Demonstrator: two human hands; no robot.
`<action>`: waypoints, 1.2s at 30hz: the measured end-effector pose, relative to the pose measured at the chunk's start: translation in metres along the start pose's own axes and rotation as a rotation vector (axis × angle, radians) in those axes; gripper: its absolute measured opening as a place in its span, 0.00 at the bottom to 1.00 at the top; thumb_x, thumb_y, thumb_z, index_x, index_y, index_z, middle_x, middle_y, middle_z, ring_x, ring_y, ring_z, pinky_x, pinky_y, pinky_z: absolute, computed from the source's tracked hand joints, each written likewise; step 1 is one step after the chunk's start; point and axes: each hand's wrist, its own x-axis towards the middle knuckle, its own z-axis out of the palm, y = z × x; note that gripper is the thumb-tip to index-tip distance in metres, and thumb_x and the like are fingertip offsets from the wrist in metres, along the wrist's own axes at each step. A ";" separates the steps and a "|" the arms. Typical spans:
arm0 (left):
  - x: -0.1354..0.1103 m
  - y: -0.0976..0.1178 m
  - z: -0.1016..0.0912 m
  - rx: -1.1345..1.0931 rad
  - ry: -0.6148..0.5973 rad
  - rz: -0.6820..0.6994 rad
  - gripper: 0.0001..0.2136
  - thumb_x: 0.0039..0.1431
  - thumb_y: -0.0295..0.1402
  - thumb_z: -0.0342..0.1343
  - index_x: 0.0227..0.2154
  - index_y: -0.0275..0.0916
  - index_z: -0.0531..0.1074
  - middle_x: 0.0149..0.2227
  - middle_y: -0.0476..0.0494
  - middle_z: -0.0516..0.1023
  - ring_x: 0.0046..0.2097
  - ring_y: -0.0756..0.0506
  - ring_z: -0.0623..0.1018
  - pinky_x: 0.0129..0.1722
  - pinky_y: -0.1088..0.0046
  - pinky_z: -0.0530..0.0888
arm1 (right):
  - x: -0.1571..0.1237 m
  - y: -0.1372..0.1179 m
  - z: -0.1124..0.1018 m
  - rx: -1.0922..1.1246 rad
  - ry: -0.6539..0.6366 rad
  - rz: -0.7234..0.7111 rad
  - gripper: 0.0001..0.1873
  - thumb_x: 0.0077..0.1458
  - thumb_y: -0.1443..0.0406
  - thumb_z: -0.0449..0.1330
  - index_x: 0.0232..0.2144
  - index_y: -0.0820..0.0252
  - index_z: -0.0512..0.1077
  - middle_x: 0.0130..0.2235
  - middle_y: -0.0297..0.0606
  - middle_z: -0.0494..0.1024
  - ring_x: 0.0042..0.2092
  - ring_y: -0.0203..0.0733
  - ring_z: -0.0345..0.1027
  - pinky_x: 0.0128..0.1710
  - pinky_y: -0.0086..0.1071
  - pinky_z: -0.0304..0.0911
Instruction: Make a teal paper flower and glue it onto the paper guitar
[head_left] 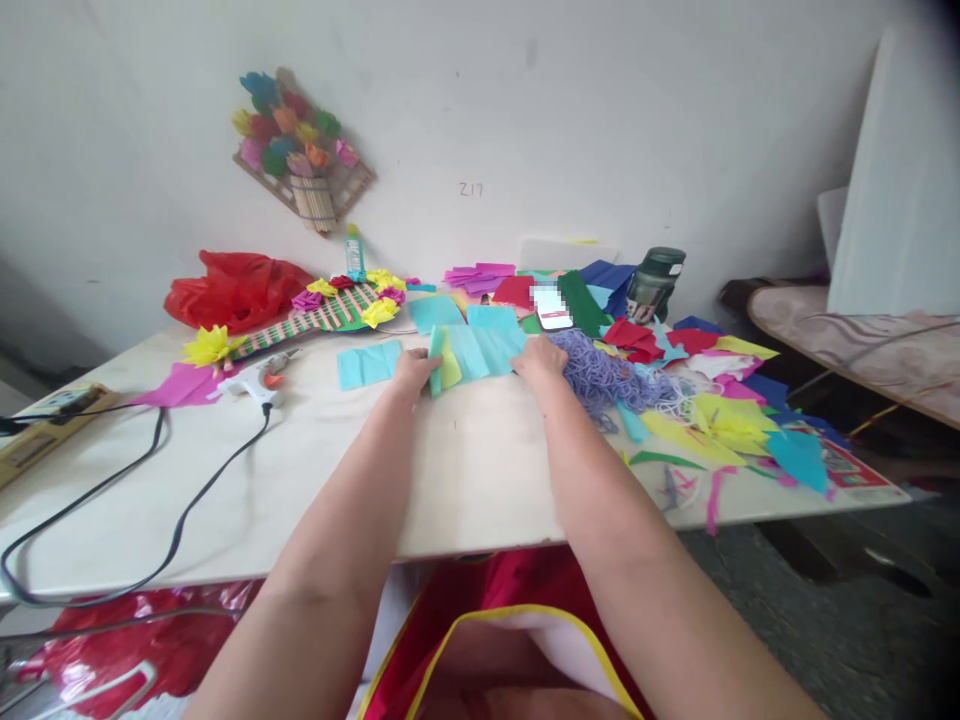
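Both my arms reach across a white table. My left hand pinches the left edge of a stack of teal paper sheets, where a yellow-green piece sticks out. On the right edge of the same stack rests my right hand, fingers curled on the paper. A separate teal sheet lies flat just left of my left hand. A heap of purple yarn sits right beside my right hand.
A glue gun with a black cord lies at the left, near a striped paper craft with flowers and a red bag. Coloured paper scraps cover the right side; a green jar and phone stand behind.
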 end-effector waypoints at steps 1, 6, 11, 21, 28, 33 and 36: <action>-0.001 0.001 0.000 -0.041 -0.006 -0.012 0.08 0.38 0.31 0.63 0.21 0.37 0.70 0.18 0.49 0.71 0.21 0.50 0.71 0.23 0.75 0.68 | 0.001 0.000 0.002 -0.001 -0.003 -0.001 0.18 0.51 0.64 0.58 0.44 0.66 0.74 0.50 0.52 0.72 0.47 0.50 0.71 0.44 0.35 0.65; -0.002 0.003 0.001 -0.216 -0.012 -0.037 0.06 0.40 0.26 0.61 0.21 0.37 0.68 0.18 0.50 0.70 0.21 0.51 0.70 0.24 0.75 0.69 | 0.005 0.000 0.010 0.020 0.029 -0.012 0.16 0.53 0.69 0.55 0.44 0.64 0.74 0.48 0.51 0.74 0.48 0.48 0.71 0.43 0.34 0.65; 0.000 0.003 0.006 -0.270 0.033 -0.042 0.05 0.43 0.22 0.58 0.22 0.36 0.67 0.19 0.49 0.71 0.23 0.50 0.73 0.28 0.73 0.72 | 0.006 0.002 0.012 0.064 0.058 0.015 0.15 0.54 0.69 0.53 0.42 0.64 0.75 0.46 0.50 0.76 0.48 0.49 0.71 0.43 0.35 0.65; 0.002 0.002 0.005 -0.242 0.114 -0.034 0.06 0.47 0.20 0.55 0.24 0.37 0.67 0.19 0.50 0.69 0.24 0.49 0.73 0.29 0.72 0.72 | 0.002 -0.009 0.011 0.230 0.201 -0.139 0.21 0.57 0.66 0.52 0.53 0.63 0.68 0.53 0.46 0.71 0.52 0.45 0.66 0.50 0.33 0.61; 0.003 0.001 0.001 -0.235 0.107 -0.035 0.05 0.48 0.21 0.56 0.22 0.37 0.69 0.20 0.48 0.72 0.24 0.49 0.74 0.29 0.73 0.71 | -0.006 -0.007 0.001 0.017 0.040 -0.070 0.17 0.55 0.70 0.52 0.44 0.65 0.74 0.47 0.53 0.74 0.51 0.52 0.67 0.46 0.38 0.64; 0.006 -0.002 -0.001 -0.248 0.120 -0.003 0.04 0.46 0.23 0.58 0.22 0.37 0.69 0.20 0.47 0.73 0.26 0.49 0.75 0.30 0.73 0.72 | -0.006 -0.008 0.001 -0.065 0.012 -0.061 0.18 0.56 0.70 0.51 0.47 0.67 0.73 0.50 0.56 0.71 0.51 0.52 0.68 0.49 0.39 0.62; 0.008 -0.003 -0.003 -0.236 0.151 0.012 0.04 0.45 0.25 0.59 0.22 0.36 0.69 0.21 0.48 0.73 0.25 0.49 0.74 0.30 0.73 0.72 | -0.006 -0.010 -0.001 -0.068 -0.013 -0.028 0.18 0.57 0.71 0.50 0.47 0.66 0.73 0.50 0.56 0.72 0.51 0.50 0.68 0.49 0.38 0.62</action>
